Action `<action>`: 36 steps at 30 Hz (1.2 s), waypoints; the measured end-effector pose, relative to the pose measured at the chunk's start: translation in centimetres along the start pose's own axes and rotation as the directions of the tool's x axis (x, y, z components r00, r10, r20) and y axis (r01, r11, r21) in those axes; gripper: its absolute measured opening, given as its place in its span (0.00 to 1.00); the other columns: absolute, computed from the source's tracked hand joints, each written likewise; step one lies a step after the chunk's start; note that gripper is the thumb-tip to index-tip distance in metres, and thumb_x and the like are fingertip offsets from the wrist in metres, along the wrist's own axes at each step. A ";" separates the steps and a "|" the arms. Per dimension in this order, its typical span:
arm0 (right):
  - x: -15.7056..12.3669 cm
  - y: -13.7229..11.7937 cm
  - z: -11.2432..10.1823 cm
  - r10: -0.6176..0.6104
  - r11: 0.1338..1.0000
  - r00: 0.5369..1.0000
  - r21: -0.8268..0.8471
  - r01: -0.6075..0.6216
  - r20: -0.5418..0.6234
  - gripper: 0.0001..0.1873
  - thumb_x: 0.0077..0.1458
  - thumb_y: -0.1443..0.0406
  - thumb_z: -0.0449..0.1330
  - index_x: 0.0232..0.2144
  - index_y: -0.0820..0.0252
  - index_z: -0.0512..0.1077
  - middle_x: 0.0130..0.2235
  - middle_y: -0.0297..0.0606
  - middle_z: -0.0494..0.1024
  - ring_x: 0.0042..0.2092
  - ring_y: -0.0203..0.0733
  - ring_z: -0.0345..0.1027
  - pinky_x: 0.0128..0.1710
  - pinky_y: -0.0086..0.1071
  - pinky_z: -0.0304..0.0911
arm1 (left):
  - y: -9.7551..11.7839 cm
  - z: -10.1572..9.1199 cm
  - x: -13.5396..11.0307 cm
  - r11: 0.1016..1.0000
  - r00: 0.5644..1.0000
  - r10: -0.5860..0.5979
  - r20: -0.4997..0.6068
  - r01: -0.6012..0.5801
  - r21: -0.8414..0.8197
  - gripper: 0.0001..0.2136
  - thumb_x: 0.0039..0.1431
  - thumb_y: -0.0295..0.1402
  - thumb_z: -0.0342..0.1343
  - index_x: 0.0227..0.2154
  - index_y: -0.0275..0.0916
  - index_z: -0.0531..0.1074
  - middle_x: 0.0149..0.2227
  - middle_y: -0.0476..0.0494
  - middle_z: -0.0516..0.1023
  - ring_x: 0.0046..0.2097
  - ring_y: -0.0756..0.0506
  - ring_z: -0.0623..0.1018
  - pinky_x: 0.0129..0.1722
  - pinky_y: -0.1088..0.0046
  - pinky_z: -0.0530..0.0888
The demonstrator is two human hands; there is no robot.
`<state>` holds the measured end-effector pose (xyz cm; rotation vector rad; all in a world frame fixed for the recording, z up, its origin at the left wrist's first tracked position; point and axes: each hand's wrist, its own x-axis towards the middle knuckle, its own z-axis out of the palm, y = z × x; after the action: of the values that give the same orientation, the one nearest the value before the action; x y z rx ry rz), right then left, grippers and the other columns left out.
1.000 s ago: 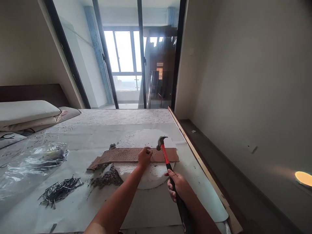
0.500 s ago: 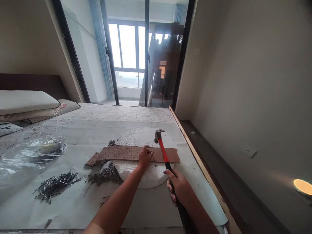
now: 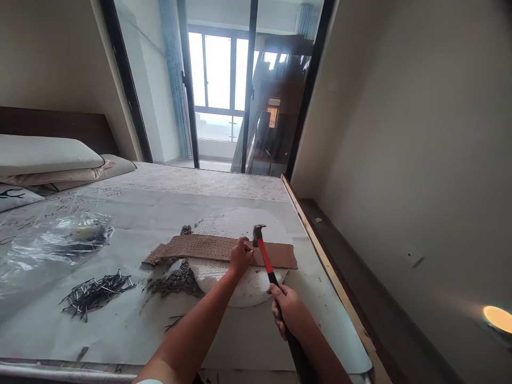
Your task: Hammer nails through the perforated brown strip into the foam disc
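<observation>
My right hand (image 3: 291,309) is wrapped round the black handle of a claw hammer (image 3: 265,258) with a red neck. The hammer's head is over the brown strip of board (image 3: 208,248), close to my left fingertips. My left hand (image 3: 241,257) rests at the board, thumb and fingers pinched on a thin nail (image 3: 253,249), which is mostly hidden. Many small holes or nail points dot the board's left part. Under the board lies a round white foam slab (image 3: 228,290).
Loose nails (image 3: 98,293) are heaped at the left, near a clear plastic bag (image 3: 52,250). Grey crumbs (image 3: 180,280) lie by the board. White sheeting covers the bed, with a wooden edge rail (image 3: 320,256) on the right. Pillows (image 3: 48,152) are at the back left.
The hammer's head has come down closer to the board and my left fingertips. My left hand stays at the same spot on the board. The whole view has shifted slightly.
</observation>
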<state>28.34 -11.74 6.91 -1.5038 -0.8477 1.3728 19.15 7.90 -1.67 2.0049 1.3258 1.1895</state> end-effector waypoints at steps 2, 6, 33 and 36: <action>-0.1 0.1 0.3 0.009 1.000 1.000 -0.004 -0.009 -0.012 0.23 0.47 0.45 0.51 0.31 0.59 0.59 0.13 0.20 0.56 0.09 0.27 0.47 0.06 0.24 0.47 | -0.2 0.0 0.0 1.000 1.000 -0.001 0.005 0.001 0.006 0.17 0.46 0.26 0.54 0.41 0.42 0.63 0.23 0.55 0.73 0.28 0.50 0.73 0.29 0.77 0.65; -0.6 0.0 -0.1 -0.097 0.995 0.995 0.014 0.097 -0.016 0.24 0.47 0.43 0.51 0.31 0.58 0.60 0.15 0.21 0.58 0.10 0.27 0.49 0.07 0.23 0.49 | -0.4 0.1 0.0 1.000 1.000 -0.002 0.017 0.001 0.028 0.22 0.46 0.26 0.55 0.47 0.42 0.62 0.25 0.54 0.74 0.29 0.50 0.74 0.32 0.76 0.66; 3.0 4.5 0.7 0.113 0.986 0.992 0.118 -0.118 0.053 0.21 0.50 0.46 0.49 0.28 0.57 0.58 0.12 0.21 0.58 0.10 0.29 0.48 0.07 0.24 0.46 | 0.5 -3.5 -0.6 0.907 0.992 -0.057 -0.116 0.003 -0.420 0.24 0.48 0.25 0.45 0.51 0.39 0.63 0.37 0.44 0.70 0.34 0.51 0.72 0.30 0.77 0.71; 2.8 4.1 0.0 0.139 0.968 0.983 0.194 -0.160 0.122 0.21 0.50 0.46 0.50 0.29 0.57 0.58 0.12 0.20 0.57 0.09 0.29 0.49 0.08 0.23 0.47 | 0.4 -7.9 -2.4 0.957 0.991 0.056 -0.121 -0.088 -0.278 0.19 0.49 0.26 0.46 0.45 0.40 0.68 0.37 0.44 0.71 0.35 0.50 0.72 0.31 0.76 0.71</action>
<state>28.39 -10.65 2.12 -1.3677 -0.6470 1.6130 12.25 4.88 1.81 1.8170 1.0686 1.4542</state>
